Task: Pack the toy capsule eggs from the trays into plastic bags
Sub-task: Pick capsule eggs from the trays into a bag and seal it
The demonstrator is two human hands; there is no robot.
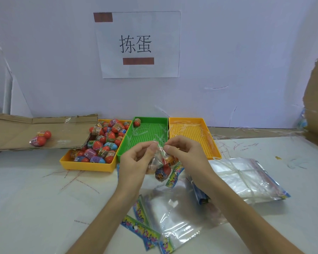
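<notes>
- Head view: both hands are raised just above the white table [35, 198], in front of the green tray [147, 132].
- The left hand [134, 162] pinches the top edge of a small clear bag [161, 158] between its thumb and curled fingers. The right hand [184, 153] pinches the same edge from the other side, thumb and forefinger closed tight on the plastic.
- That bag hangs between the two hands with a few capsule eggs [162, 172] inside it; red and orange show through the plastic.
- At the left, the left yellow tray [88, 167] is heaped with loose eggs [105, 142], mostly red with printed wraps.
- The green tray holds one egg [137, 122] in its far left corner, plus some thin clear strips.
- Touching the green one, the right yellow tray [189, 132] has clear strips lying in it.
- Right of the hands lies a tied bundle of flat bags [246, 180]. Nearer the person, loose bags [176, 217] with bright printed headers are spread on the table.
- On the cardboard sheet [17, 132] at the far left lies a packed bag [40, 138] with two red eggs in it.
- A paper sign [138, 44] hangs on the wall behind the trays.
</notes>
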